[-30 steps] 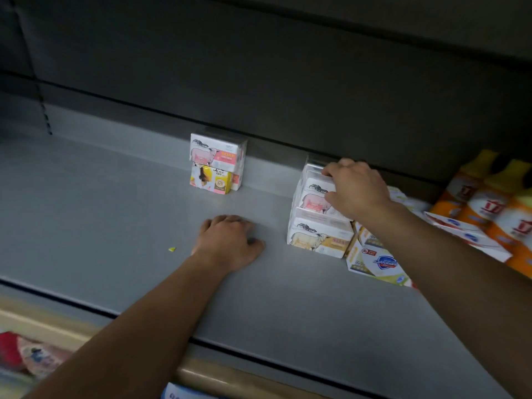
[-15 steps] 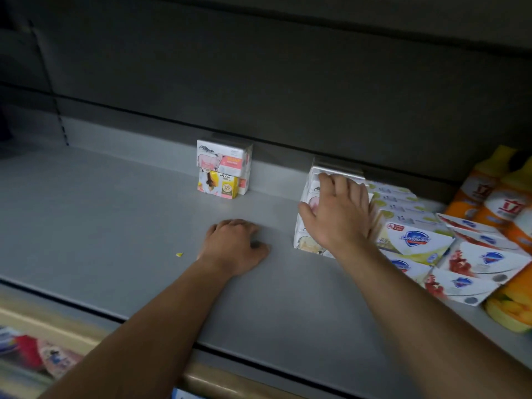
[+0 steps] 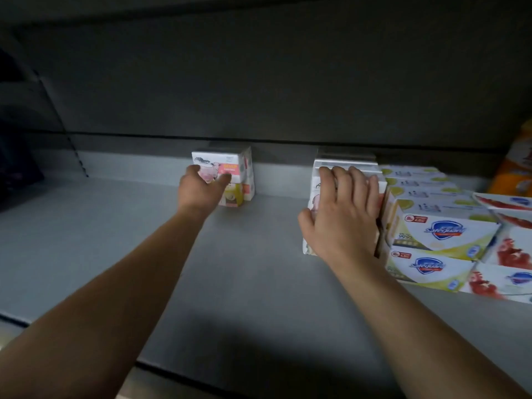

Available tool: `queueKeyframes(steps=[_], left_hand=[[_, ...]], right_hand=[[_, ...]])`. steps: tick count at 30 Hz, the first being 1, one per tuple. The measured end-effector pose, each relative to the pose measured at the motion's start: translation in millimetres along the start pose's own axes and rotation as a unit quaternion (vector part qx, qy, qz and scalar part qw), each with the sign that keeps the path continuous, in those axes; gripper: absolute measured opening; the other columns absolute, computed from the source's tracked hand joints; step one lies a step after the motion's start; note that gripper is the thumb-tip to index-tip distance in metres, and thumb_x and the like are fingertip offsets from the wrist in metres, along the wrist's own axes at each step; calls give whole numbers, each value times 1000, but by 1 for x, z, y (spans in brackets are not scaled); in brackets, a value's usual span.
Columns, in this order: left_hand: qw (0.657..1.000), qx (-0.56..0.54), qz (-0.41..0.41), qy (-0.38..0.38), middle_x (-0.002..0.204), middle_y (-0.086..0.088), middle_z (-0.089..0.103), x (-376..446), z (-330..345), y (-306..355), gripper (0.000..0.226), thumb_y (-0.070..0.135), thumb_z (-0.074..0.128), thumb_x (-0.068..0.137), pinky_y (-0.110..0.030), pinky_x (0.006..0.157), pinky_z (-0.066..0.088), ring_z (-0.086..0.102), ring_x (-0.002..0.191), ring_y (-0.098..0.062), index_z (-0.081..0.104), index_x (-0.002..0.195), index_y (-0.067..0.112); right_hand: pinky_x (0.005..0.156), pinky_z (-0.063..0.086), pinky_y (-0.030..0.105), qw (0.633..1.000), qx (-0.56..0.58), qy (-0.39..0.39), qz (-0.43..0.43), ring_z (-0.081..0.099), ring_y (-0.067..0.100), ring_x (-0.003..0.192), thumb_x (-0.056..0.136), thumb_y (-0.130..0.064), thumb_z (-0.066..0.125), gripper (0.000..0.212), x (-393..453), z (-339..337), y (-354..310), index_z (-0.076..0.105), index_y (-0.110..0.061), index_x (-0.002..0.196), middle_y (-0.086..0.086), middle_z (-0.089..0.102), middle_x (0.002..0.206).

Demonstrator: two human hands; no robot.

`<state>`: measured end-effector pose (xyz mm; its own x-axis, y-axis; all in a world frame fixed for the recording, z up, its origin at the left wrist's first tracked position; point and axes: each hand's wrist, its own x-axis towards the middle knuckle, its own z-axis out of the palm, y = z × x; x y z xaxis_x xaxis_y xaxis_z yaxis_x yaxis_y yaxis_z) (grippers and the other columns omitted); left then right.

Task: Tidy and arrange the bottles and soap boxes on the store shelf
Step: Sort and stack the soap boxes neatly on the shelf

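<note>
Obs. Head view, dim light. A grey shelf [image 3: 115, 240] is seen from the front and above.

Left hand [image 3: 201, 190]: reached to the back of the shelf, thumb and fingers spread wide at the front face of a small stack of soap boxes [image 3: 230, 174] that stands against the back wall. The fingertips overlap the upper pink box; whether it is already gripped cannot be told, since the hand covers the contact.

Right hand [image 3: 342, 217]: laid over the top and front of a taller white stack [image 3: 319, 180], fingers curved over its upper edge, thumb on its left side. The stack appears held. Just beside it on the right, touching or nearly so, rows of Safeguard boxes [image 3: 440, 228] are ranked in two layers running back to the wall. Further right, red-printed boxes [image 3: 512, 251] and an orange bottle [image 3: 515, 168], blurred at the frame edge.

Key relation: the small stack lies to the left of the white stack, well apart, with bare shelf between. It is directly ahead of the left hand, which is plainly the nearer; the right hand is occupied. Both stacks are upright, printed faces forward.

Judgement: the stray stack is probably to be brought rightwards to join the main group. A grasp around both boxes would be needed, or the lower yellow one may be left behind or toppled.
</note>
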<state>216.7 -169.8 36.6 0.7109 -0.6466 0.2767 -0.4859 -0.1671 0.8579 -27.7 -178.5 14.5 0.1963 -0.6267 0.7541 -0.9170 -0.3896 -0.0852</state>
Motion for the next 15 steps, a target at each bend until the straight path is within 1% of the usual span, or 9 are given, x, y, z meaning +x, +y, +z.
queueKeyframes(steps=[2, 3, 6, 8, 9, 10, 12, 13, 15], left_hand=[[998, -46, -27, 23, 133, -8, 54, 16, 6, 0, 81, 44, 77, 76, -30, 87, 46, 58, 112, -24, 38, 139, 12], [997, -69, -33, 26, 130, -5, 55, 24, 9, 1, 83, 44, 81, 72, -28, 80, 45, 57, 108, -21, 39, 138, 14], [992, -122, -39, 11, 116, 6, 54, 42, 17, 2, 92, 40, 88, 62, -27, 77, 45, 56, 102, -17, 37, 135, 19], [989, -144, -46, -7, 113, 6, 56, 52, 19, 0, 93, 37, 90, 61, -28, 75, 48, 59, 99, -17, 36, 135, 19], [987, -151, -49, -15, 110, 6, 59, 56, 19, -3, 91, 35, 91, 61, -27, 72, 50, 61, 95, -16, 37, 133, 19], [987, -153, -50, -18, 105, 7, 62, 59, 18, -6, 86, 34, 91, 61, -25, 65, 51, 64, 89, -13, 40, 129, 19], [989, -140, -49, -14, 96, 10, 65, 61, 16, -10, 75, 33, 91, 61, -18, 50, 48, 64, 75, -3, 47, 120, 21], [991, -125, -48, -9, 93, 11, 65, 61, 14, -11, 70, 35, 91, 60, -15, 47, 45, 62, 70, 1, 50, 116, 21], [995, -90, -36, 6, 88, 11, 66, 62, 10, -13, 62, 39, 90, 60, -15, 47, 44, 62, 66, 1, 55, 107, 19]], right_hand=[[121, 7, 47, 1000, 2, -1, 2, 36, 33, 137, 74, -36, 55, 72, 0, 0, 1, 45, -11, 141, 10, 49, 140], [121, 7, 47, 1000, 4, 1, 2, 36, 33, 137, 74, -36, 55, 72, 0, 0, 1, 45, -11, 141, 9, 49, 140], [121, 10, 48, 1000, 9, 1, 2, 36, 33, 138, 74, -34, 56, 72, 0, 1, 1, 46, -11, 141, 9, 48, 141], [121, 12, 49, 1000, 13, 6, 2, 36, 33, 137, 73, -33, 58, 71, 0, 1, 2, 47, -11, 140, 9, 49, 141], [121, 12, 49, 1000, 13, 10, 1, 37, 33, 137, 73, -33, 58, 71, 0, 1, 2, 47, -10, 140, 9, 49, 140], [121, 13, 49, 1000, 13, 12, 0, 38, 33, 136, 73, -33, 58, 71, 0, 1, 2, 47, -10, 139, 10, 50, 140], [120, 14, 49, 1000, 15, 11, 1, 38, 33, 136, 73, -33, 59, 70, 0, 0, 3, 48, -10, 139, 10, 50, 139], [120, 14, 50, 1000, 16, 8, 2, 38, 33, 135, 73, -33, 59, 71, 0, 0, 3, 48, -10, 139, 10, 50, 139], [120, 14, 50, 1000, 19, 4, 2, 38, 33, 135, 73, -33, 60, 71, 0, 0, 3, 48, -10, 139, 10, 50, 139]])
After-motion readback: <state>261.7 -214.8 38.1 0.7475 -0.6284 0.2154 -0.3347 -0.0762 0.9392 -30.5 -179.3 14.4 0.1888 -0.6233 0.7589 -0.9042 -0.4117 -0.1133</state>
